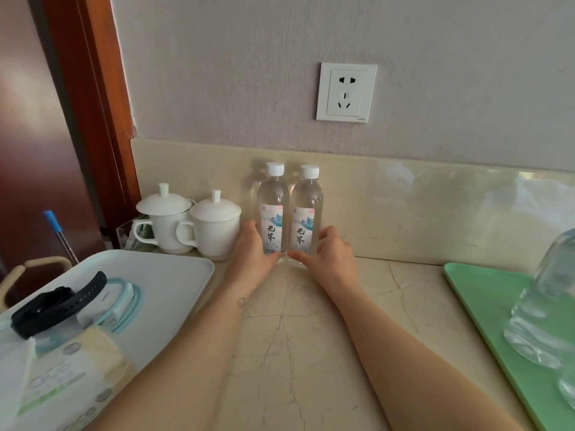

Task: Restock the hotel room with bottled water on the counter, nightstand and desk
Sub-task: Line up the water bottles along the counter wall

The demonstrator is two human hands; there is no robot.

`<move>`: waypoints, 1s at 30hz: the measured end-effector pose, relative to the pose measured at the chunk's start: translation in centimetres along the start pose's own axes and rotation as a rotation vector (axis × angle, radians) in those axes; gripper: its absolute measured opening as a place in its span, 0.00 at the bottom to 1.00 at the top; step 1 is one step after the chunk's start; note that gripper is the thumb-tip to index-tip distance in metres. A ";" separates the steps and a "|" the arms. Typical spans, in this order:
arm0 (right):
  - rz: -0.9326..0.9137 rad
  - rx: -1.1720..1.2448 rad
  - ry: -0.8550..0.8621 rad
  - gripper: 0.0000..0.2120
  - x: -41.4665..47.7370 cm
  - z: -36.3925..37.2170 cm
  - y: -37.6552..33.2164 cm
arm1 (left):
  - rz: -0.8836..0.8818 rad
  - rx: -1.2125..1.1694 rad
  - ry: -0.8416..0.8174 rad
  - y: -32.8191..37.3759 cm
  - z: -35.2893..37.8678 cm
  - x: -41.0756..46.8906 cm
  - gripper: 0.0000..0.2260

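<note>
While two clear plastic water bottles with white screw caps and pale printed labels stand upright side by side at the back of the cream veined marble worktop [311, 337], a person's bare hands reach in from below, one to each. The left grip [253, 247] wraps the lower part of the left bottle [273, 209], fingers curled round its outer side and thumb across the front near the base. The right grip [333, 253] pinches the right bottle [306, 209] the same way, thumb low across its front and fingers bent round its right side. The bottles touch or nearly touch, close to the glossy beige backsplash [404, 206].

Just left of them sit two white lidded ceramic cups [214, 225] with handles. Nearer the camera on the left lies a white rectangular tray [174, 275] carrying a black wristband [53, 303] and packaged sundries. On the right, a green tray [485, 300] bears a large clear bottle [547, 306], partly cut off by the edge. A white wall socket [346, 92] is set in the grey wall above.
</note>
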State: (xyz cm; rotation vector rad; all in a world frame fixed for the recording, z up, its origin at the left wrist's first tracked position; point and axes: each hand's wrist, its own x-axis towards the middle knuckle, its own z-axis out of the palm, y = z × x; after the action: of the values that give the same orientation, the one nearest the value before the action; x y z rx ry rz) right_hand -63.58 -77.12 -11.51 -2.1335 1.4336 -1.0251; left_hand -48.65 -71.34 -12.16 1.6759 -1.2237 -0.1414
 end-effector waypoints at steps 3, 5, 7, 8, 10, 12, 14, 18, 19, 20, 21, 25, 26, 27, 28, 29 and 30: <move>-0.002 -0.005 -0.007 0.32 0.0 0.1 -0.1 | 0.012 -0.001 -0.001 0.0 0.0 0.1 0.27; 0.000 -0.002 -0.009 0.32 0.0 0.1 -0.2 | 0.019 0.007 -0.002 0.0 0.1 0.1 0.27; 0.004 -0.002 -0.011 0.33 -0.1 0.1 -0.1 | 0.022 0.015 0.006 -0.1 0.2 0.1 0.26; 0.004 -0.008 -0.011 0.33 -0.2 0.1 -0.1 | 0.024 0.022 0.014 -0.1 0.3 0.0 0.26; 0.006 -0.009 -0.009 0.35 -0.3 0.2 0.1 | 0.024 0.039 0.029 0.0 0.5 -0.2 0.27; 0.013 0.015 -0.008 0.37 -0.4 0.1 0.2 | 0.028 0.048 0.048 0.2 0.6 -0.3 0.32; 0.024 0.035 -0.005 0.40 -0.4 0.0 0.3 | 0.043 0.055 0.078 0.4 0.5 -0.5 0.38; 0.034 0.081 0.037 0.43 -0.6 -0.4 0.5 | 0.084 0.101 0.167 1.4 0.4 -1.1 0.42; 0.043 0.104 0.053 0.43 -0.7 -0.6 0.5 | 0.100 0.104 0.195 1.8 0.3 -1.3 0.41; 0.049 0.127 0.069 0.43 -0.7 -0.8 0.5 | 0.125 0.106 0.227 2.2 0.2 -1.5 0.40; 0.049 0.151 0.082 0.42 -0.8 -1.1 0.6 | 0.161 0.108 0.264 2.6 0.2 -1.7 0.39; -0.016 0.259 0.177 0.35 -1.3 -2.5 0.8 | 0.355 0.083 0.392 4.6 -0.2 -2.5 0.31; -0.031 0.288 0.223 0.32 -1.5 -3.0 0.7 | 0.397 0.066 0.414 5.2 -0.2 -2.7 0.29; -0.036 0.321 0.275 0.29 -1.6 -3.5 0.6 | 0.438 0.039 0.427 6.0 -0.1 -2.9 0.27; -0.035 0.358 0.333 0.26 -1.8 -4.1 0.5 | 0.477 0.001 0.428 6.9 0.1 -3.2 0.26; -0.036 0.395 0.392 0.24 -1.9 -4.8 0.4 | 0.511 -0.038 0.416 7.9 0.3 -3.5 0.25; -0.037 0.424 0.450 0.22 -2.0 -5.5 0.4 | 0.543 -0.075 0.391 9.0 0.8 -3.9 0.25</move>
State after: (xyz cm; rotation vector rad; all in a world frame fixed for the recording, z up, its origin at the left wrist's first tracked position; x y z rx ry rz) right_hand -68.36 -74.92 -8.80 -1.6947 1.2086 -1.7291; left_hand -56.81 -68.64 -7.43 1.1819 -1.3003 0.4471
